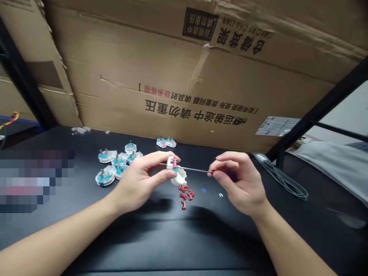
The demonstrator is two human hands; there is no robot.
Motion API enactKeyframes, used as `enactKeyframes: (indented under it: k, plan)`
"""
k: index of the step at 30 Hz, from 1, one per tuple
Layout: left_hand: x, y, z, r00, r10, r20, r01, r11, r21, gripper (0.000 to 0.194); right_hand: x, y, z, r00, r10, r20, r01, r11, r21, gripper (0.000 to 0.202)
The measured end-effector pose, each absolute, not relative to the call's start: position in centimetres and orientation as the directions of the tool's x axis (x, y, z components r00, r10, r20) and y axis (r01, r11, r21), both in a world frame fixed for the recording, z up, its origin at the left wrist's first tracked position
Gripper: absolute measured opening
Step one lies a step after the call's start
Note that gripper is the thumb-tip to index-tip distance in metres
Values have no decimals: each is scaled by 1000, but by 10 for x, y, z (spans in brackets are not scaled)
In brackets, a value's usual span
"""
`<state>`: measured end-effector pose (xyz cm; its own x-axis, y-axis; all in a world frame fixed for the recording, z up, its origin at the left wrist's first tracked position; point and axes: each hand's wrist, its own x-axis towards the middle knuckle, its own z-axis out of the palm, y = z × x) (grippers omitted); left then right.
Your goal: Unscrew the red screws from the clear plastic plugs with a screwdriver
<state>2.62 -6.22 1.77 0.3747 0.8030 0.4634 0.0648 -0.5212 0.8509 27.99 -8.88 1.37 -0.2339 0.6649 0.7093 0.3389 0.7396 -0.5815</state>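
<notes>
Pinched between the thumb and fingers of my left hand (pixel 143 180) is a small white plastic part (pixel 169 163) with a red piece (pixel 175 163) at its side. A thin metal rod (pixel 197 170) runs from the left hand across to my right hand (pixel 241 186). The right fingertips are closed on the rod's end, where a bit of dark red shows. Just behind and below the white part is a white cup-like shell (pixel 180 177). Several small red pieces with dark ends (pixel 183 196) lie on the black table below it.
Several clear round plug parts with metal prongs and blue-green insides (pixel 105 176) lie at left, with more plug parts (pixel 166 142) farther back. A coiled grey cable (pixel 283 178) rests at right. A large cardboard sheet (pixel 138 65) stands behind the black table (pixel 172 245).
</notes>
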Motion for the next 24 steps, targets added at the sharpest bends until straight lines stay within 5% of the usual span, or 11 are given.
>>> enactKeyframes:
  k: [7, 11, 24]
  plan:
    - [26, -64, 18, 385, 792, 474, 101, -546, 832, 24, 280, -90, 24, -390, 615, 685, 534, 757, -377, 17]
    - [27, -63, 17, 394, 796, 459, 103, -534, 839, 25, 280, -90, 24, -318, 500, 805, 574, 778, -256, 19]
    - [27, -67, 16, 433, 767, 474, 99, -563, 820, 25, 276, -89, 22, -260, 548, 795, 611, 731, -304, 20]
